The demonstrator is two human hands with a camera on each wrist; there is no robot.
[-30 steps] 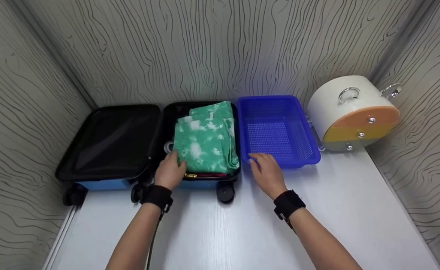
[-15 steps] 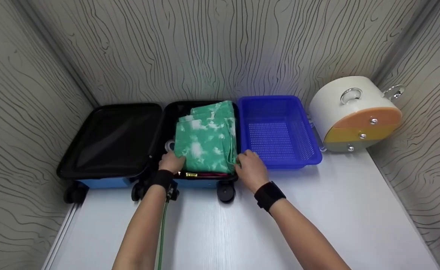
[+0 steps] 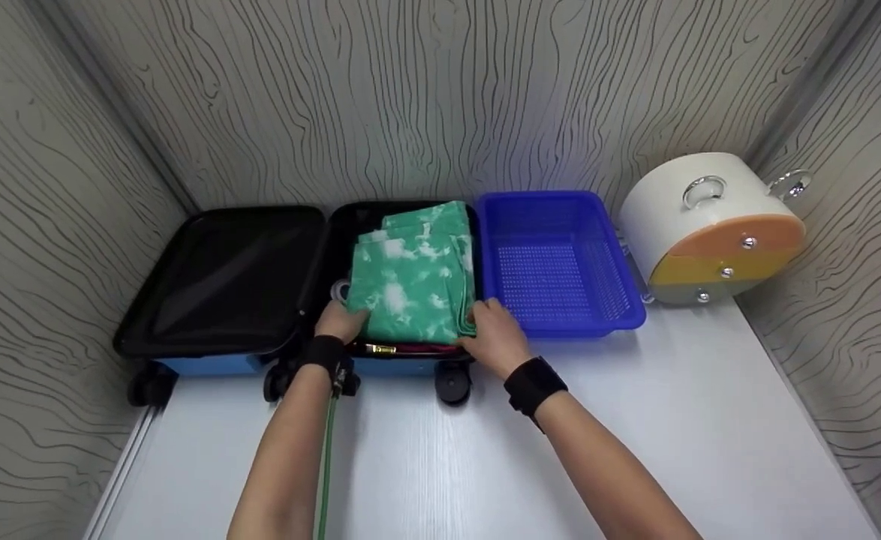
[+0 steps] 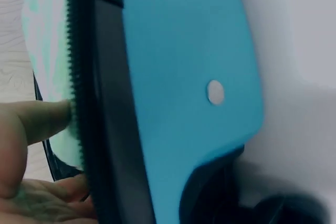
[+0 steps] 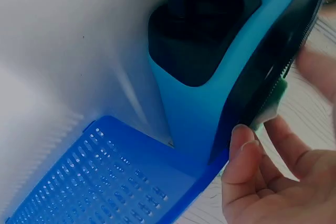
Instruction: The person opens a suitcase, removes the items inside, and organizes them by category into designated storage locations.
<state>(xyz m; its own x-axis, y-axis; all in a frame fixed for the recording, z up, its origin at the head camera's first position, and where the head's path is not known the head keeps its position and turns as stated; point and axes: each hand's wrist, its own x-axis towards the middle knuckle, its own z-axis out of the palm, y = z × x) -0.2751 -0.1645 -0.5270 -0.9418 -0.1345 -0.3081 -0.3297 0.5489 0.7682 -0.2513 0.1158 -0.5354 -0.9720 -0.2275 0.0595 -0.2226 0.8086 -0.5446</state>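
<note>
A folded green-and-white tie-dye cloth (image 3: 410,285) lies in the right half of an open blue suitcase (image 3: 403,367) with a black interior. At the cloth's near left corner, my left hand (image 3: 339,322) holds it, thumb on top and fingers lower down inside the zipped edge, as the left wrist view shows. My right hand (image 3: 499,337) pinches the cloth's near right edge; in the right wrist view a bit of green cloth (image 5: 270,109) shows by the fingertips. A red item with a gold piece (image 3: 382,349) peeks out below the cloth. A round whitish thing (image 3: 341,290) shows at its left.
The suitcase's other half (image 3: 234,285) lies open at the left. A blue perforated basket (image 3: 560,330) stands close against the suitcase on the right. Beyond it is a white rounded drawer box (image 3: 658,217) with coloured drawers and silver handles. Patterned walls (image 3: 410,97) enclose the white table (image 3: 425,465).
My right hand has moved left from the basket's near corner to the cloth's right edge. My left hand has come down onto the cloth's near left corner. The cloth lies almost as before.
</note>
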